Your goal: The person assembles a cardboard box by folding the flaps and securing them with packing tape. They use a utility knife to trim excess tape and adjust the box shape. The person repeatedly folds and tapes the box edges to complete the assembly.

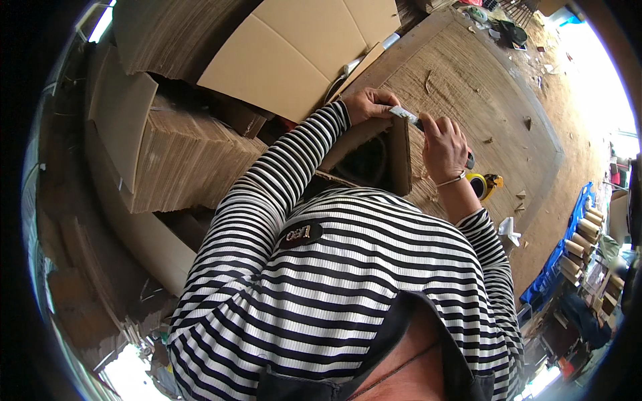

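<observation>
My right hand is closed around a utility knife. Its wide silver blade points left and lies over the top corner of an open cardboard box, while the dark and red end of the handle sticks out below my palm. At that same corner, my left hand pinches the cardboard edge between thumb and fingers, close to the blade tip. The box stands against the table edge in front of my body, and its inside is dark. Whether the blade has cut into the board, I cannot tell.
Right of my right wrist, a yellow and black tape measure lies on the scored wooden tabletop, near a crumpled white scrap. Cardboard stacks and a large cardboard sheet crowd the left. Cardboard tubes lie at far right.
</observation>
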The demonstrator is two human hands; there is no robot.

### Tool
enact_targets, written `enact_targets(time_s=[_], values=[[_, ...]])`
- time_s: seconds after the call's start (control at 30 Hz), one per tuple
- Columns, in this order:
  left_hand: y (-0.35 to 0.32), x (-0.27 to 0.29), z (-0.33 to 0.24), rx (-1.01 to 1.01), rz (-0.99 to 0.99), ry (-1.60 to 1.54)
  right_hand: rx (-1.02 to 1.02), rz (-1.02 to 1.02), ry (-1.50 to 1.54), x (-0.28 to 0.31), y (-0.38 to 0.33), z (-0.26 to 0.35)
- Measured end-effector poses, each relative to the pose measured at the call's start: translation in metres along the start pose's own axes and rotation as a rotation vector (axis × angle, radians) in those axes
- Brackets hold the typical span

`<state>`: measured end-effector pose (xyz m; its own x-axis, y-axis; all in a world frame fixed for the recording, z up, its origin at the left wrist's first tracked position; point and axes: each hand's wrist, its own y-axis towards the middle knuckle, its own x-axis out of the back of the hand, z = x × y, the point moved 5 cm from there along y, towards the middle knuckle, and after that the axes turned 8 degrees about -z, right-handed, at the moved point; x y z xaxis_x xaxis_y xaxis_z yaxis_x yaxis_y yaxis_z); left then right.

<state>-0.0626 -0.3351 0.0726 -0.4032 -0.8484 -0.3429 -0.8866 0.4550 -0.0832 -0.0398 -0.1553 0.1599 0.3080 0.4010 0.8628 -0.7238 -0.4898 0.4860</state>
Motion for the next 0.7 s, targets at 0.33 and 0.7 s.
enact_targets(time_s=[0.33,0.7], values=[[0.000,-0.002,-0.005,0.064,-0.047,-0.064,0.021,-0.036,0.035,-0.009,0.011,0.009],[0.005,-0.005,-0.007,0.003,-0.008,0.052,-0.020,-0.027,0.004,0.006,-0.013,0.004]])
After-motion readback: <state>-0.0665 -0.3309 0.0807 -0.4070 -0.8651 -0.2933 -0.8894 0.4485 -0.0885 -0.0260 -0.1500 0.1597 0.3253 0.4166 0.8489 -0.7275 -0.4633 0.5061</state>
